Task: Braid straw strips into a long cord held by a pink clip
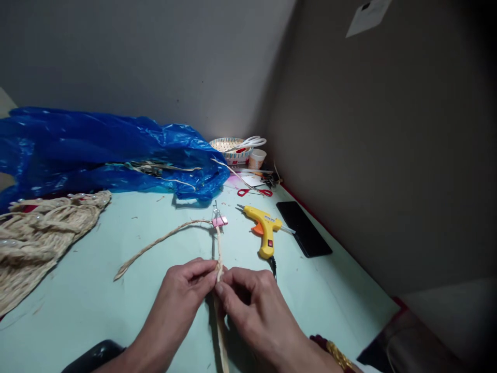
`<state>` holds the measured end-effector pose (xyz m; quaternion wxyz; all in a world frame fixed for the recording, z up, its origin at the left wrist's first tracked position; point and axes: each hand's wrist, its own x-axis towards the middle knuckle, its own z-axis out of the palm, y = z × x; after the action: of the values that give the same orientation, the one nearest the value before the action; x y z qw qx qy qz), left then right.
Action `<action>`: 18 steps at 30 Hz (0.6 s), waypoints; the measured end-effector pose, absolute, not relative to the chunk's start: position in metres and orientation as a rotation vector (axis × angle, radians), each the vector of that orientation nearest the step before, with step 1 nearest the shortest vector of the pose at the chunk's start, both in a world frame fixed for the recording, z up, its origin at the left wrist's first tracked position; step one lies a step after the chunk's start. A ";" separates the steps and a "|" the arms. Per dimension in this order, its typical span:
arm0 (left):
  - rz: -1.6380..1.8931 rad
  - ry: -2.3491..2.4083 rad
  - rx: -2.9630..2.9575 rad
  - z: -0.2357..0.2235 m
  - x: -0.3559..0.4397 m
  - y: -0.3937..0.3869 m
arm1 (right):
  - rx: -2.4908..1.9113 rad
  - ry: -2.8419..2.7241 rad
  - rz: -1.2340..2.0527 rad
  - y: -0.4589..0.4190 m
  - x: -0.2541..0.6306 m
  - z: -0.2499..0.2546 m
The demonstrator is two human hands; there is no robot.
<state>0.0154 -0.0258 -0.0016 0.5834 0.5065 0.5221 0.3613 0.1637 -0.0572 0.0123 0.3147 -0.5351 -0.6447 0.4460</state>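
My left hand point(185, 289) and my right hand point(252, 305) meet low in the middle of the pale green table point(97, 295), both pinching a twisted straw cord point(219, 254). The cord runs up from my fingers to a pink binder clip point(219, 221) and on to the left as a finished braid point(155, 243) lying on the table. Loose straw strands point(223, 342) hang down below my fingers. A gold bangle point(338, 355) is on my right wrist.
A yellow glue gun point(266, 230) and a black phone point(303, 228) lie right of the clip. Red-handled scissors point(254, 192), a woven basket point(231, 147) with white scissors point(250, 142) and a cup point(257, 158) stand at the back. A blue plastic bag point(97, 150) and a woven straw piece point(39, 233) fill the left.
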 end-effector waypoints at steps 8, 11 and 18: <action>0.738 1.111 1.114 -0.002 0.013 -0.032 | -1.447 -2.071 0.684 -0.066 0.169 0.014; 0.778 1.079 1.119 0.002 0.015 -0.033 | -1.498 -2.211 0.390 -0.068 0.161 0.005; 0.873 1.203 1.073 0.003 0.013 -0.034 | -1.515 -2.350 0.295 -0.073 0.154 0.011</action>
<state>0.0134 -0.0335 0.0027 0.6085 0.4646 0.5205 0.3781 0.1542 -0.0734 0.0108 0.1642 -0.5316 -0.8245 0.1034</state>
